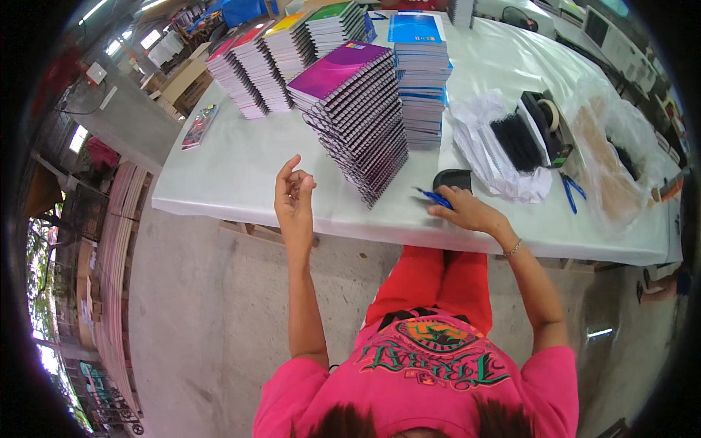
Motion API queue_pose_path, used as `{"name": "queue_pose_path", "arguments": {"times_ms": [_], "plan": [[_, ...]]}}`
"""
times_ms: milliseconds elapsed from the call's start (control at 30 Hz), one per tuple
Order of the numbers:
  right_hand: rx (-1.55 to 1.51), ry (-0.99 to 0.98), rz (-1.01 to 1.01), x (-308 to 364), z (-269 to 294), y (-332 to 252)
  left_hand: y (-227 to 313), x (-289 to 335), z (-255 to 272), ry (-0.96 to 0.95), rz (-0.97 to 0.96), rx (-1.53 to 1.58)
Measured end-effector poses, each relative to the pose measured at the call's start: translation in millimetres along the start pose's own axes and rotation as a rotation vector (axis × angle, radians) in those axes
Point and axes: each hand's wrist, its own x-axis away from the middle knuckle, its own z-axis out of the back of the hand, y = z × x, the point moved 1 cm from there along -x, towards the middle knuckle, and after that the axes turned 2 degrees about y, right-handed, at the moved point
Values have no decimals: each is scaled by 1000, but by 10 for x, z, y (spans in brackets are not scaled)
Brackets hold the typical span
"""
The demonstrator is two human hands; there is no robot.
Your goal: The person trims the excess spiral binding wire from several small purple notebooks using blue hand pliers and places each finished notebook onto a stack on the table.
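Note:
My right hand (471,212) is closed around blue-handled pliers (438,198), their tip pointing left just over the table. Beside it lies a dark, rounded flat object (454,179), whose kind I cannot make out. Raised at the table's front edge, my left hand (294,193) has its fingers apart and loosely bent, with nothing seen in them. Between my hands and a little farther back stands a tall stack of purple spiral notebooks (358,109), their coils facing me. Neither hand touches the stack.
Behind are red (252,69), yellow (288,47) and blue notebook stacks (420,80). To the right lie black binding coils (515,142) on white paper (537,188), a tape dispenser (549,124), other blue pliers (572,192) and a clear plastic bag (610,153). A small packet (199,128) lies left.

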Motion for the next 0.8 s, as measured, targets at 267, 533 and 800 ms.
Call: {"name": "queue_pose_path", "arguments": {"times_ms": [267, 533, 800], "plan": [[324, 544, -57, -134, -247, 201, -974, -13, -104, -194, 58, -139], [218, 516, 61, -53, -281, 217, -1385, -413, -243, -360, -260, -515], [54, 575, 66, 65, -95, 118, -1415, -446, -284, -360, -353, -559]]}}
